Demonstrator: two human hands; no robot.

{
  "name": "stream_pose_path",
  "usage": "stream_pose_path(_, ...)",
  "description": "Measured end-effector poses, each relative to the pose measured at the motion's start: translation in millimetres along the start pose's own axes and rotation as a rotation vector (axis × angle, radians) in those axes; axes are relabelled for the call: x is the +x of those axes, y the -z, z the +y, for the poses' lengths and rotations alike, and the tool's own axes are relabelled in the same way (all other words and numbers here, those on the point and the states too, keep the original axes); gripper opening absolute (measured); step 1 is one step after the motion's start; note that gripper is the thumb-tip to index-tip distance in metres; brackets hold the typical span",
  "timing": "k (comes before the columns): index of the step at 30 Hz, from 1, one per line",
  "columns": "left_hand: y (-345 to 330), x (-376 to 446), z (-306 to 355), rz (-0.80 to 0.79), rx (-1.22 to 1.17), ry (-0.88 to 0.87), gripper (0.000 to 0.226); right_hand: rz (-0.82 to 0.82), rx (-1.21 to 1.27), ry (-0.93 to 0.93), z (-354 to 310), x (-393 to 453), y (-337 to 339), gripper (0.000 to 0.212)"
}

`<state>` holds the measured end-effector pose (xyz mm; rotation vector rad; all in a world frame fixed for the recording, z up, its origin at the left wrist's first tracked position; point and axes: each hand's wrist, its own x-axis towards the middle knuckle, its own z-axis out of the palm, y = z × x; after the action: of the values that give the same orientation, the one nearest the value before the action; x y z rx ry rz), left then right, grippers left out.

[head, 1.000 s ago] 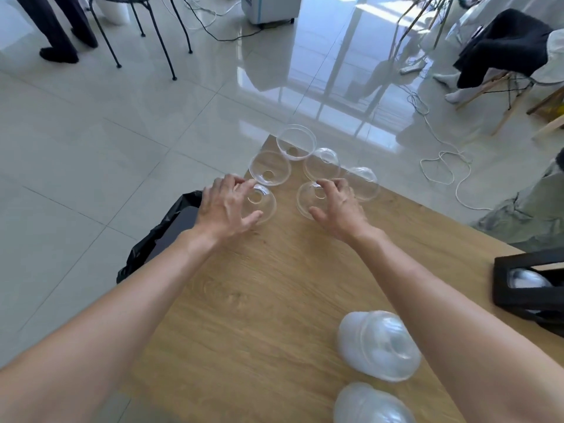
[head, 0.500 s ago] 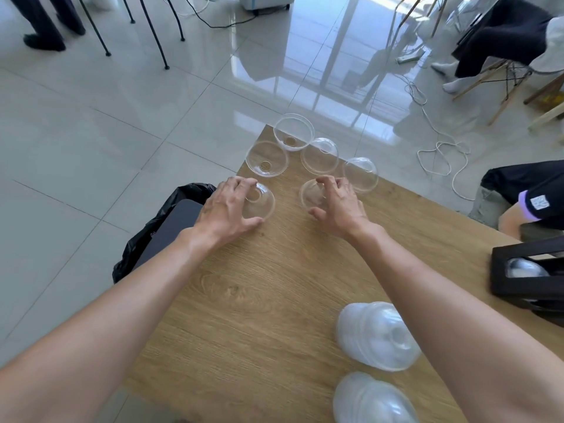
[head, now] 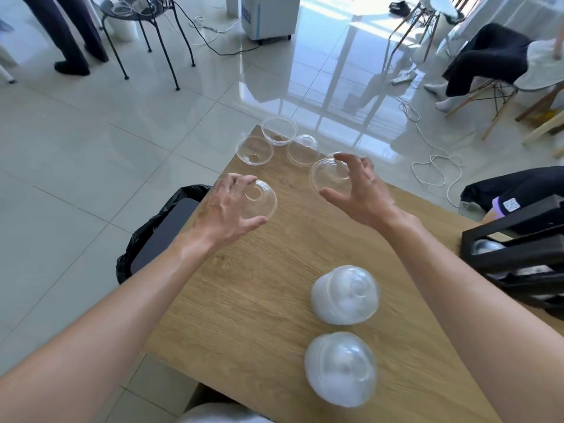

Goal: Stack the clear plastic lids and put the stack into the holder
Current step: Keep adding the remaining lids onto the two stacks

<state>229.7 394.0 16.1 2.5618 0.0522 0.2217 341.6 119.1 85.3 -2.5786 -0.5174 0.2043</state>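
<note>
My left hand (head: 227, 206) grips a clear dome lid (head: 261, 199) between curled fingers and thumb, just above the wooden table (head: 274, 270). A second clear dome lid (head: 329, 178) is lifted and tilted in my right hand (head: 360, 190). Three more clear lids lie at the table's far corner: one on the left (head: 254, 150), one at the very corner (head: 279, 131), one to the right (head: 302, 150). Two stacks of lids, cloudy white, stand near me (head: 345, 294) (head: 340, 367). The black holder (head: 515, 257) sits at the table's right edge with a lid stack inside.
A black bin with a bag (head: 158, 230) stands on the floor against the table's left edge. A cable (head: 433, 169) loops on the tiles beyond the table. Chairs (head: 152, 32) and people's legs (head: 70, 41) are further off. A person sits close at the right (head: 503, 190).
Both hands have picked their lids up off the table. The right hand has risen and tilted its lid; the left has lifted its lid slightly toward me.
</note>
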Motion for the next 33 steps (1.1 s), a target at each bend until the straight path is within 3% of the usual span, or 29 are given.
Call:
stream_pose_path(11, -15, -76, 65, 0.063, -0.045, 0.032, 0.084, 0.071, 0.115, 0.107, 25, -104, 32, 0.085)
stream_pose_path(19, -16, -133, 82, 0.077, -0.071, 0.115, 0.083, -0.120, 0.143, 0.134, 39, -160, 13, 0.085)
stream_pose_path(24, -17, -157, 88, 0.062, -0.076, 0.152, 0.081, -0.152, 0.100, 0.152, 48, -173, -9, 0.085)
stream_pose_path(33, -5, -177, 114, 0.065, -0.205, 0.079, 0.082, -0.234, 0.268, 0.117, 72, -187, -25, 0.087)
